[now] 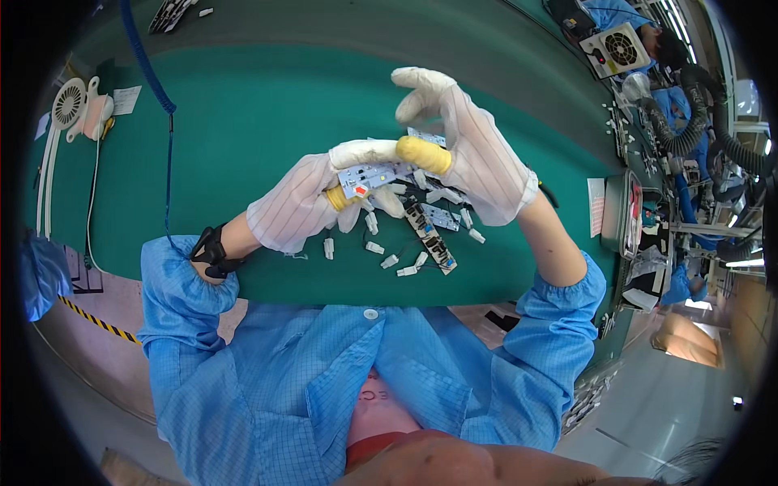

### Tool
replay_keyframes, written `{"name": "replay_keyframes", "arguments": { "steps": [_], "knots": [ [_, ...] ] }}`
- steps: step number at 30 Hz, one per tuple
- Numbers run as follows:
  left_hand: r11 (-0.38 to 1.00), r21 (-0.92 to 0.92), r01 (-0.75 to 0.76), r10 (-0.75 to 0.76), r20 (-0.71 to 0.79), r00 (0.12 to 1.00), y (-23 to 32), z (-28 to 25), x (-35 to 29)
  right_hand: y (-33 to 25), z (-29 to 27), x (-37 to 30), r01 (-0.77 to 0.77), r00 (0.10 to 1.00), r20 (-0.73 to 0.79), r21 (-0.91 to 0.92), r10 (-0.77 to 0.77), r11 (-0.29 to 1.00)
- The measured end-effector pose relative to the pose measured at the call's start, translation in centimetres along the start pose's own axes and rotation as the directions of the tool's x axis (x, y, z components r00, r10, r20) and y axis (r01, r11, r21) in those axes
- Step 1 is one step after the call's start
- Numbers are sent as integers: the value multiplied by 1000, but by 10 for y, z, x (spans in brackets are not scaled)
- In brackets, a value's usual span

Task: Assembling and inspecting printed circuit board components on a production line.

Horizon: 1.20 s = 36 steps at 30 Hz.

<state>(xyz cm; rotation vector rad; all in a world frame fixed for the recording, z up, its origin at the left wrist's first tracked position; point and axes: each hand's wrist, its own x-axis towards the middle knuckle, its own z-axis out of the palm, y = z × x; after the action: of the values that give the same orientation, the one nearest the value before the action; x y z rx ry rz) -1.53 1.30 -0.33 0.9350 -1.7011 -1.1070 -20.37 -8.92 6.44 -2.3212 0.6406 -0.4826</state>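
My left hand wears a pale striped glove with a yellow thumb cover. It pinches a small white circuit board between thumb and fingers, a red arrow mark near one corner. Just right of it, my right hand, also gloved, has its fingers stretched out and apart from the yellow-covered thumb, whose tip is by my left fingertips. Below both hands lies a pile of wired boards with small white plug connectors. Among them are a long board with dark and blue components and another white board. Part of the pile is hidden by my hands.
A green mat covers the table. A black strap on my left wrist joins a blue coiled cord. A small fan stands far left. At right are a clear plastic box, black hoses and a boxy blower.
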Motion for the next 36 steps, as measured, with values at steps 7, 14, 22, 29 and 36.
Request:
{"name": "replay_keyframes", "arguments": {
  "steps": [7,14,22,29,36],
  "knots": [
    [962,-257,92,-136,-161,978,-5,22,16,10,7,-34,-80,996,-19,255,87,964],
    [993,81,81,-44,-388,921,0,12,20,25,-103,-137,-280,829,-320,470,458,837],
    [997,78,6,23,-361,932,-49,-18,24,68,-225,-460,-647,-97,-538,673,837,358],
    [995,59,75,-52,-321,946,-51,-17,46,130,-219,-662,-341,-349,-31,935,936,-97],
    [979,5,206,-187,-397,898,-27,-17,47,141,-243,-589,-796,-345,-738,-98,580,-597]
  ]
}}
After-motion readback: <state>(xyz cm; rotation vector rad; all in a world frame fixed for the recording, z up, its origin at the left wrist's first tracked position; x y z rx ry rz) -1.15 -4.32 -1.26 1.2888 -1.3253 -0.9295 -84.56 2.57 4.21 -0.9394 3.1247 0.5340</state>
